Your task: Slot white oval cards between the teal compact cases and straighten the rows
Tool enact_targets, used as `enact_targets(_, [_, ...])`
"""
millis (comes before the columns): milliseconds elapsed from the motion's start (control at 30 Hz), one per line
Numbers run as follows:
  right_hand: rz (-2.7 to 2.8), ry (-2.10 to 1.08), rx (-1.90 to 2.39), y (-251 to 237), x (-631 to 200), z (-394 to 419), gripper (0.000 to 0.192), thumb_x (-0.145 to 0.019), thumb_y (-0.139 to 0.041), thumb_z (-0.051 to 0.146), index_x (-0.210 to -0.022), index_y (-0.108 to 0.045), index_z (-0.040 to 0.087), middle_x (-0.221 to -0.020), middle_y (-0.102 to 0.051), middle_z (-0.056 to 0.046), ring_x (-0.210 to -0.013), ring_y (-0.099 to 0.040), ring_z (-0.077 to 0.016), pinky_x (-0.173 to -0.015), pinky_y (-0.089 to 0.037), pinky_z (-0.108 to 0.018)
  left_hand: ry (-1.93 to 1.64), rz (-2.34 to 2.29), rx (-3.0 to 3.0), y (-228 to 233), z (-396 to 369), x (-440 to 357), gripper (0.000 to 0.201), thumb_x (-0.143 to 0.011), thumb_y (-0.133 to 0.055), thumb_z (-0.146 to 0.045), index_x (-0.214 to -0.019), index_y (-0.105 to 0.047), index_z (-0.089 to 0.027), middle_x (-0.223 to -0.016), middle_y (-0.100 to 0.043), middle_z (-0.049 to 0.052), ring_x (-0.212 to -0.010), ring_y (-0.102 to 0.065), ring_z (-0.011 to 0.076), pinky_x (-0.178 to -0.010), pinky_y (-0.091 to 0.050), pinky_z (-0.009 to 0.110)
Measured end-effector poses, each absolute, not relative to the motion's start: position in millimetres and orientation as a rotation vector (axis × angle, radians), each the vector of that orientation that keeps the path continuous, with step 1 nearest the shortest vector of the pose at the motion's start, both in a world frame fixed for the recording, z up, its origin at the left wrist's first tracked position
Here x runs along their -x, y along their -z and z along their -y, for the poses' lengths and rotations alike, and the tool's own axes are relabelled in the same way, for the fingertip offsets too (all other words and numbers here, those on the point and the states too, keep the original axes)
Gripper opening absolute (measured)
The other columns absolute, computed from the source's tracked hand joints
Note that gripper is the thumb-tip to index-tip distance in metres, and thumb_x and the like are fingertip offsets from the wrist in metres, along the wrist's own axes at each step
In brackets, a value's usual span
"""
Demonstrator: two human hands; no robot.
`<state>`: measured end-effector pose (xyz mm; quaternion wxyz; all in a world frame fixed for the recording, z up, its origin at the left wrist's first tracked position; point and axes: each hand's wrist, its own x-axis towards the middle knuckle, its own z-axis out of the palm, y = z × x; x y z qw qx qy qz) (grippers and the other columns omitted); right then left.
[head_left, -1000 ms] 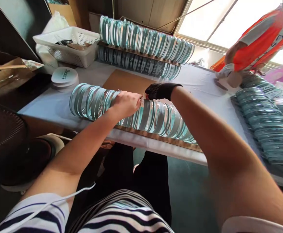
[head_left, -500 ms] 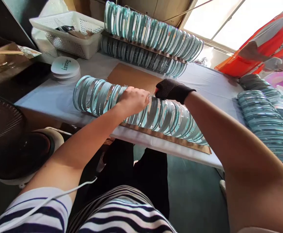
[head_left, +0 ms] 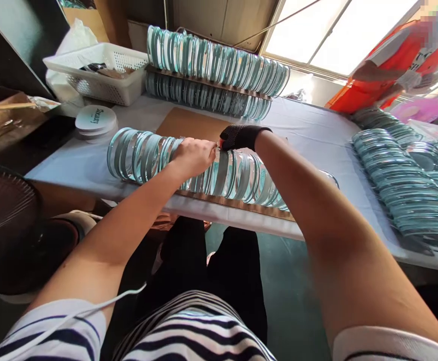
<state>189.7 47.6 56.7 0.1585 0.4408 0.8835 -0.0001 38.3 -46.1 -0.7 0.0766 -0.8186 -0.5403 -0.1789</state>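
Observation:
A long row of round glass discs (head_left: 149,155) stands on edge along the front of the table, on a strip of brown cardboard (head_left: 237,203). My bare left hand (head_left: 196,156) lies over the top of the row, its fingers curled closed on the disc rims. Close to its right, my right hand (head_left: 241,138) wears a black dotted glove. Its fingers are bent down and closed at the upper rim of a disc; the fingertips are partly hidden. My right forearm covers part of the row's right end.
Behind, two tiers of glass discs (head_left: 219,60) stand beside a white perforated basket (head_left: 102,75). White round pieces (head_left: 96,119) are stacked at left, above a fan (head_left: 4,215). More discs (head_left: 395,175) lie in rows at right, near a person in orange (head_left: 377,70).
The view has swung slightly, so the row and both hands appear farther left and more of the right-hand discs shows. Both hands stay close together on the row.

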Motion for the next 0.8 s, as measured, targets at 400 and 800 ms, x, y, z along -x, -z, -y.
enact_targets(400, [-2.647,-0.344,-1.308,-71,-195,13,0.030,-0.082,-0.053,0.029,-0.100,-0.074,0.015,-0.094,-0.073,-0.009,-0.084,-0.065,-0.0193,-0.068,-0.039,-0.026,0.557,1.636,2.426,0,48,-39,0.040,-0.097,-0.032,-0.033,-0.109,-0.068,-0.020,-0.106,-0.073,0.009,-0.100,-0.066,0.0259,-0.090,-0.041,0.041])
enact_targets(800, [-2.716,-0.230,-1.778,90,-211,140,0.033,-0.095,-0.042,0.032,-0.100,-0.073,0.022,-0.090,-0.074,-0.008,-0.083,-0.067,-0.0218,-0.074,-0.044,-0.030,0.540,1.624,2.513,1,42,-35,0.042,-0.096,-0.031,-0.034,-0.122,-0.064,-0.024,-0.120,-0.070,0.005,-0.110,-0.063,0.0237,-0.096,-0.039,0.039])
